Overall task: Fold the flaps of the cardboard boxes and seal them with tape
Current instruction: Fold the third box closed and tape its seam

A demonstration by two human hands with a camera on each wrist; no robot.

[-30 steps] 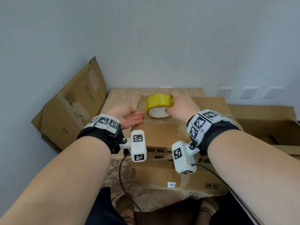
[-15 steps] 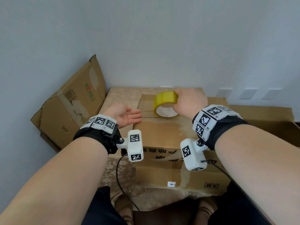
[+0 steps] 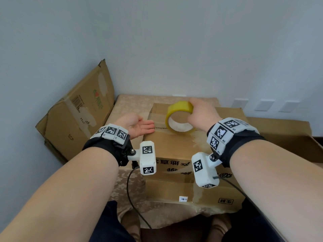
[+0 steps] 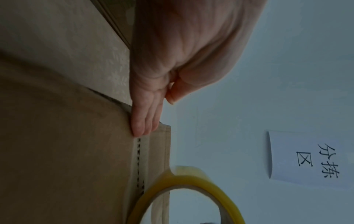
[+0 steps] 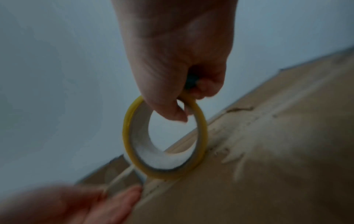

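Observation:
A brown cardboard box (image 3: 174, 147) with its top flaps folded down sits on a patterned table. My right hand (image 3: 201, 114) grips a yellow tape roll (image 3: 180, 117), thumb through its core; the roll (image 5: 164, 136) stands on edge over the centre seam (image 4: 138, 163). Clear tape runs from the roll leftward over the box's left edge. My left hand (image 3: 139, 126) is flat, its straight fingertips (image 4: 141, 128) pressing on the left end of the seam. The same roll (image 4: 187, 197) shows low in the left wrist view.
A flattened cardboard box (image 3: 76, 116) leans on the wall at left. Another open box (image 3: 286, 137) lies to the right. The floral tablecloth (image 3: 129, 186) hangs at the front edge. A paper sign (image 4: 310, 160) is on the wall behind.
My right hand has carried the tape roll to the right along the seam, away from the left hand. My left hand has stayed at the box's left edge.

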